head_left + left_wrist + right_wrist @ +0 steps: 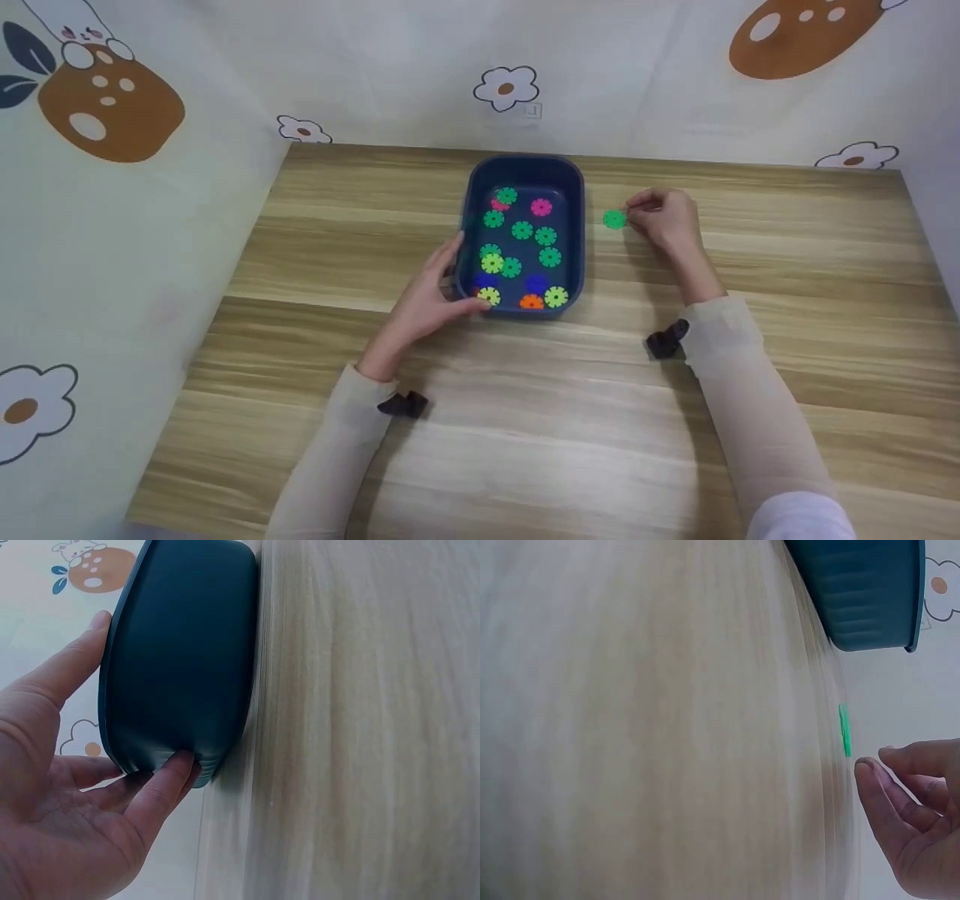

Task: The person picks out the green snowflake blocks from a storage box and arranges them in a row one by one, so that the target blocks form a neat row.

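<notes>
Tabletop (540, 405) spreads below me in the head view, with a blue bin (525, 169) toward its far edge. I see the left hand (431, 296) gripping the bin at its near left corner, thumb at the rim, fingers against the side. Just right of the bin is a green disc (615, 219), beside the fingertips of the right hand (667, 217). My right wrist feed shows those fingers bent, a slight gap between the tips; whether they touch the disc, I can't tell. Inside the bin lie other discs (522, 230) in green, yellow, pink, orange and blue, some overlapping.
</notes>
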Action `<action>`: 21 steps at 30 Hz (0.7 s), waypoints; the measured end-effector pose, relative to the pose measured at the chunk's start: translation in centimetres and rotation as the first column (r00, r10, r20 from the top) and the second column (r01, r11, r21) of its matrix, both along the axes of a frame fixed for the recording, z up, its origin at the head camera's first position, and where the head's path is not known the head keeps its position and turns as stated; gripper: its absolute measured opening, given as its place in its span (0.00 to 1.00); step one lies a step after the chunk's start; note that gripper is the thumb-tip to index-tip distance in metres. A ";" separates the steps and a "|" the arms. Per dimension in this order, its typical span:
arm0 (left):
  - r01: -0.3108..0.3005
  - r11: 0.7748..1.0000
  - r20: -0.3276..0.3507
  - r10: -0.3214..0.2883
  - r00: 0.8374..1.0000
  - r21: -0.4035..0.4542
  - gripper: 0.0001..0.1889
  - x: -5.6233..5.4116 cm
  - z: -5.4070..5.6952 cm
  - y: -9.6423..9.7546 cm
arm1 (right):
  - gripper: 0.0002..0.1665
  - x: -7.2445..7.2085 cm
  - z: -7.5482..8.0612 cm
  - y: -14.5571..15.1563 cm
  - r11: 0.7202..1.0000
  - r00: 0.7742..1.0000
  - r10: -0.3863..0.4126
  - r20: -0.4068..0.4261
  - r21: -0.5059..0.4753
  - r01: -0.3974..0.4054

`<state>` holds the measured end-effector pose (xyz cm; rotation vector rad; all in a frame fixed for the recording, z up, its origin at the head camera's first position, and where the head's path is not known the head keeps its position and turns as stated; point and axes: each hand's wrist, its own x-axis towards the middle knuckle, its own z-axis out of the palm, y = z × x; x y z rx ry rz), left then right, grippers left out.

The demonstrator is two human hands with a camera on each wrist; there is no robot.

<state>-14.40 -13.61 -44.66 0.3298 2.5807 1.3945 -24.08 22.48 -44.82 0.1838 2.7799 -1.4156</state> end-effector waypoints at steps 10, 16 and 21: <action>0.013 0.998 0.007 -0.013 1.000 0.063 0.56 -0.1 -0.1 0.0 | 0.09 0.1 0.3 -0.2 1.000 1.000 -0.004 -0.025 -0.013 0.004; 0.007 0.998 0.014 -0.008 1.000 0.062 0.56 0.0 0.0 0.0 | 0.09 0.2 0.7 -0.3 1.000 1.000 -0.007 -0.014 -0.011 0.007; 0.002 0.998 0.016 -0.003 1.000 0.061 0.56 -0.1 0.0 0.0 | 0.09 0.2 1.1 -0.5 0.999 1.000 -0.012 -0.021 -0.030 0.012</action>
